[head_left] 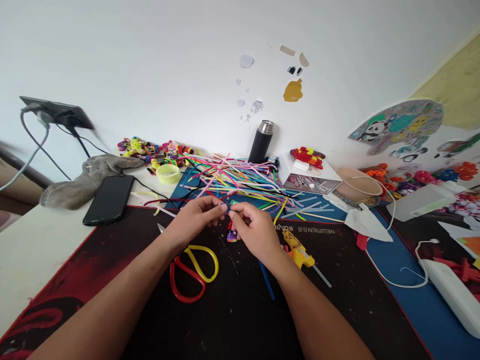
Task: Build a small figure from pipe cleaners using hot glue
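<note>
My left hand (200,217) and my right hand (255,230) meet fingertip to fingertip above the black desk mat. Between their pinched fingers is a small piece of blue pipe cleaner (227,206), mostly hidden by the fingertips. Just below them lies a small purple and red pipe-cleaner figure (232,234). Scissors with one red and one yellow handle (202,262) rest under my left wrist, their blades partly covered. A yellow hot glue gun (298,250) with a glue stick in it sits right of my right hand. A blue strip (267,281) lies beside my right forearm.
Behind the hands spreads a heap of colourful pipe cleaners (232,175). A black thermos (261,142) and a white drawer box (307,175) stand beyond it. To the left are a phone (108,200) and a roll of tape (168,174); a white power strip (452,295) is at right.
</note>
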Demonstrator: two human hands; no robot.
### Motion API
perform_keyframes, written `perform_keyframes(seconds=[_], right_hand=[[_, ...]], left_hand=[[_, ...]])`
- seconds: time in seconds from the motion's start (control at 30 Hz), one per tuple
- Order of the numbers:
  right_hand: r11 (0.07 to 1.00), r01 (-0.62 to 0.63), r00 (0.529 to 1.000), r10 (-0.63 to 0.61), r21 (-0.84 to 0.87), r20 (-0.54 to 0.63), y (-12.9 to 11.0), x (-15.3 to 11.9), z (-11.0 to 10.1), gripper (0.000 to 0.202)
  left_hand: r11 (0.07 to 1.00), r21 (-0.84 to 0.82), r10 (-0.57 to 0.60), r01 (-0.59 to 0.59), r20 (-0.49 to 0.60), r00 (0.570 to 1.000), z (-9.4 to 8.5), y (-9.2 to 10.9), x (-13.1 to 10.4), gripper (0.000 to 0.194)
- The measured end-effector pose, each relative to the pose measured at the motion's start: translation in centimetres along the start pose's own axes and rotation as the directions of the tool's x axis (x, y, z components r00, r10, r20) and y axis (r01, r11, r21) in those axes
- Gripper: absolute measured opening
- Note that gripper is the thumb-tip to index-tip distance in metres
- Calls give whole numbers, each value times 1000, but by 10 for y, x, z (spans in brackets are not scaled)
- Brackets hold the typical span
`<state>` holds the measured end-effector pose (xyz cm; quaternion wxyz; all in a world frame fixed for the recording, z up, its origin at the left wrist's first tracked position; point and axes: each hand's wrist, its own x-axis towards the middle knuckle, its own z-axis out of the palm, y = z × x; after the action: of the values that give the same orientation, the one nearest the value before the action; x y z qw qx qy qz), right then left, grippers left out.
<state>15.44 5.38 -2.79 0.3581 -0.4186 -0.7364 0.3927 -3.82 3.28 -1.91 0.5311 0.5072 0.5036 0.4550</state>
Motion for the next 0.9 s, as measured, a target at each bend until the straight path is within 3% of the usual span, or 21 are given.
perform_keyframes(seconds=[0.27,0.9], right_hand=[[1000,6,1000,-6,-22,-7,1,0,1,17],[998,2,1000,-1,-56,15,-3,0,-5,15]], left_hand=[[1000,-24,-5,6,45,999,0,-3,1,36],[998,-45,-40,40,16,999,-1,-1,0,41]])
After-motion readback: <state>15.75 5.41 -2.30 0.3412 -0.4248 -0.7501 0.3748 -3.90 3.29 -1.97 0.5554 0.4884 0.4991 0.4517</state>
